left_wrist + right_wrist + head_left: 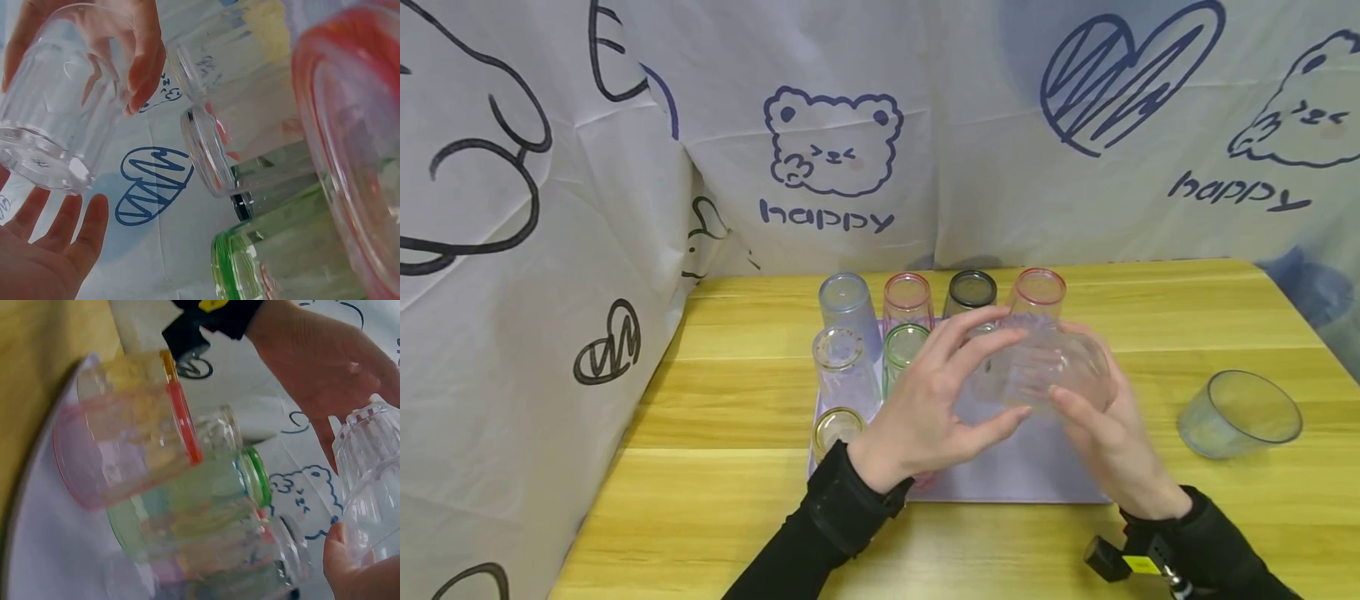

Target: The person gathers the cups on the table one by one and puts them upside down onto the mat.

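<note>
A clear drinking glass [1060, 367] lies sideways in the air above the tray. My right hand [1112, 425] grips it near the rim, thumb along the near side. At its base end, my left hand [932, 400] has its fingers [78, 234] extended and spread, fingertips right at the base in the left wrist view. Upside-down glasses stand on the lilac tray [1037, 475]: blue [846, 304], pink [907, 300], black [972, 296] and red-rimmed [1037, 296] at the back, then a clear one [842, 367], a green one [902, 346] and a yellow one [837, 429].
To the right of the tray, a wide glass tumbler [1240, 417] stands mouth up on the wooden table [715, 467]. A pink glass [125, 447] under my left forearm is mostly hidden in the head view. Printed cloth [985, 150] hangs behind and to the left.
</note>
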The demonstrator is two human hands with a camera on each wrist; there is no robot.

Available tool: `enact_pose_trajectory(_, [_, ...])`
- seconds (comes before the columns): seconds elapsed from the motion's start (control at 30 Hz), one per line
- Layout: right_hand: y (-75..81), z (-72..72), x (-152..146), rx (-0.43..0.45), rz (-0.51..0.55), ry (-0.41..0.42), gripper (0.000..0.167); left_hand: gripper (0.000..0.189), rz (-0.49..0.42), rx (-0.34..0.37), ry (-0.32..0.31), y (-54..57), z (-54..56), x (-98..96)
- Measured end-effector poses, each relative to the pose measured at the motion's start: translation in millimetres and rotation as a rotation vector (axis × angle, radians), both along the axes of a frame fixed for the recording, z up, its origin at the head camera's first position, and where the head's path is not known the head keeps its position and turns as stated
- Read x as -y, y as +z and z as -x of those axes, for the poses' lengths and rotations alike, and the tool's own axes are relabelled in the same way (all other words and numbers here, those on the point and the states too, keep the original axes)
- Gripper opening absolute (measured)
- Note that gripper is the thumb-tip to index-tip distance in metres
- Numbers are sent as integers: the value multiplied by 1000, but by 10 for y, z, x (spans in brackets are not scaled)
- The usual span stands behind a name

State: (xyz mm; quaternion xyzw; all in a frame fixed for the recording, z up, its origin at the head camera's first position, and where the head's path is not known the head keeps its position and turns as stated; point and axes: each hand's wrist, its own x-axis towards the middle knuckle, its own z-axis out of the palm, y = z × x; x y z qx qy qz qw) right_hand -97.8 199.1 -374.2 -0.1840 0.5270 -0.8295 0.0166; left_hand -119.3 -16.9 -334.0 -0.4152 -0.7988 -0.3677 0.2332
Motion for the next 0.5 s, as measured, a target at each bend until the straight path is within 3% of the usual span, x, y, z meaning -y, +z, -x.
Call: enact_pose_trajectory(0.5, [-167, -34, 50, 217, 24, 275, 57, 68, 120, -43, -70, -38, 31, 66])
